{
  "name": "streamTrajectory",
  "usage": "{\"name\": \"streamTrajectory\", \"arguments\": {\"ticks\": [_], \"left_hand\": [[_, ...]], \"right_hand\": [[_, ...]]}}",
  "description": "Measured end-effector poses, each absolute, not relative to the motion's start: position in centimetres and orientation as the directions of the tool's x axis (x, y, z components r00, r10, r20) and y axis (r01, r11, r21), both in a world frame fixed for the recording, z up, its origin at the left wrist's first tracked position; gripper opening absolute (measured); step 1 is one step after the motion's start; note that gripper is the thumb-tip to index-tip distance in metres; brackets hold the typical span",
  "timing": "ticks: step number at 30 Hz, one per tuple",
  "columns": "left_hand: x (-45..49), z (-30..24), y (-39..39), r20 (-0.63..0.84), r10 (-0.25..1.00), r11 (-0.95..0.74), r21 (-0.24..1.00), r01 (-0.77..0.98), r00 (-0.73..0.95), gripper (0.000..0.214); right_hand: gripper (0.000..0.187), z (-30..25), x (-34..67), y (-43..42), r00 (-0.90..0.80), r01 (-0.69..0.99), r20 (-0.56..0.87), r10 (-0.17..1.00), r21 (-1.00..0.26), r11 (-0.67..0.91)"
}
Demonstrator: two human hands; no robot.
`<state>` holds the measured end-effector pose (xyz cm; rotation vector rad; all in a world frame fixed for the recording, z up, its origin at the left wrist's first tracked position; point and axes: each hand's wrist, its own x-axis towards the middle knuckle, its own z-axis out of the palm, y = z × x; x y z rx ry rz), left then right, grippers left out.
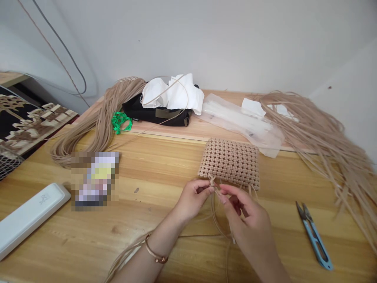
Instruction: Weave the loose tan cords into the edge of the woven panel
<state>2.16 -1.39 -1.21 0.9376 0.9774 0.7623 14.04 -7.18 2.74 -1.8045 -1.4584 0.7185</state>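
Note:
A tan woven piece [231, 159] with a knotted, openwork surface lies on the wooden table, its near edge towards me. At its near left corner, cords meet in a small knot [211, 181]. My left hand [193, 196] pinches that knot between thumb and forefinger. Just right of it, my right hand [243, 208] is closed, thumb and forefinger pinching a tan cord [217, 191]. More loose cords [216, 220] hang below the fingers and trail over the table to the left, under my left wrist.
Blue thread snips [316, 239] lie at the right. Bundles of tan cord rest at the back left [100, 114] and right [312, 118]. A black pouch [159, 116] with white paper, a plastic bag [244, 118], green ribbon [120, 122] and a long white case [32, 220] are also there.

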Motion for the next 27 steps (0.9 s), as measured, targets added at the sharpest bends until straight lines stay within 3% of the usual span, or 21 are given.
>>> {"name": "streamTrajectory", "arguments": {"ticks": [4,8,14,22,25,27], "left_hand": [[2.3,-1.5,-1.4,-0.301,0.871,0.37,0.921,-0.117,0.389,0.02],[2.2,-1.3,-1.4,-0.44,0.794,0.528,0.841,-0.117,0.42,0.027],[2.1,-0.5,-1.0,-0.515,0.719,0.626,0.771,-0.114,0.467,0.029],[2.4,-0.7,-1.2,-0.536,0.73,0.628,0.771,-0.106,0.424,0.028],[2.5,-1.0,-1.2,-0.54,0.746,0.62,0.777,-0.109,0.39,0.027],[2.4,-1.0,-1.2,-0.53,0.764,0.603,0.79,-0.114,0.369,0.027]], "right_hand": [[0.024,2.7,13.4,-8.4,0.103,0.757,0.209,0.973,-0.651,0.06],[0.026,2.3,12.7,-9.4,-0.118,0.883,0.396,0.911,-0.377,0.279],[0.039,1.9,12.4,-10.0,-0.233,0.93,0.419,0.877,-0.167,0.326],[0.037,1.6,10.7,-9.4,-0.286,0.956,0.33,0.9,0.036,0.291],[0.034,1.4,9.4,-9.4,-0.283,0.958,0.334,0.899,0.044,0.285],[0.034,1.1,8.9,-9.9,-0.338,0.93,0.36,0.87,-0.013,0.366]]}}
